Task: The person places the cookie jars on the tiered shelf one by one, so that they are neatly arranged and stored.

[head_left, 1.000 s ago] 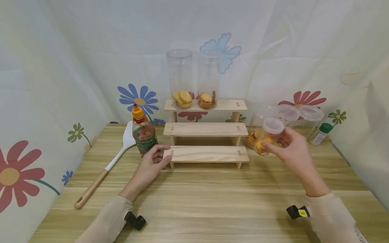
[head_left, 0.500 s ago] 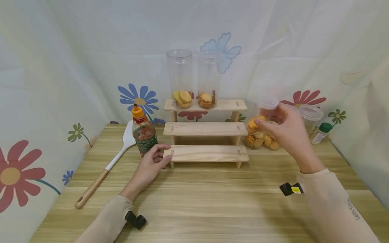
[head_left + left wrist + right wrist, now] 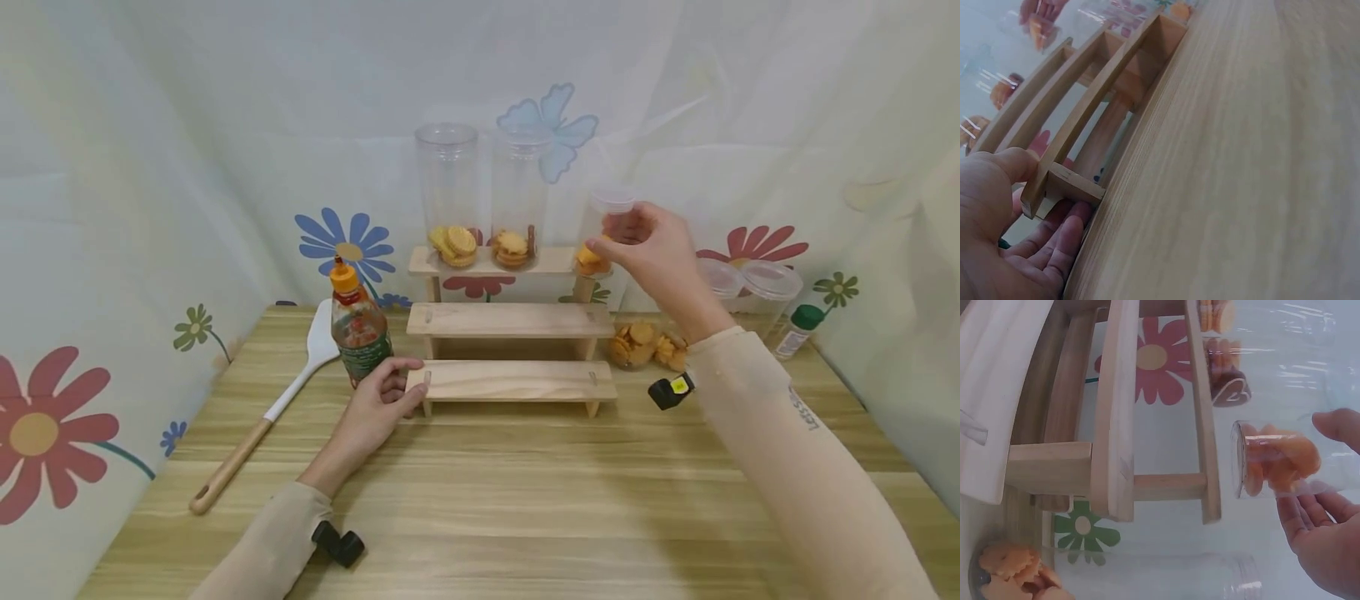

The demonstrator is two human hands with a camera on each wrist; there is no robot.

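My left hand (image 3: 371,412) grips the left end of the lowest tier of a three-tier wooden display rack (image 3: 510,379); in the left wrist view its thumb lies over the board, fingers by the leg. My right hand (image 3: 660,262) holds a small clear lidded jar (image 3: 592,254) with orange biscuits in its bottom, at the right end of the top tier. The right wrist view has this jar (image 3: 1275,459) just beyond the top board, its base a little apart from the edge. Two tall clear jars of biscuits, one left (image 3: 453,242) and one middle (image 3: 513,246), stand on that tier.
A sauce bottle with an orange cap (image 3: 362,333) stands left of the rack, beside a white spatula with a wooden handle (image 3: 288,400). Right of it are more clear jars (image 3: 633,346), partly behind my arm, and a green-capped shaker (image 3: 798,329).
My right hand has lifted the small jar from beside the jars on the right, up and leftward to the top tier. My left hand has stayed on the rack.
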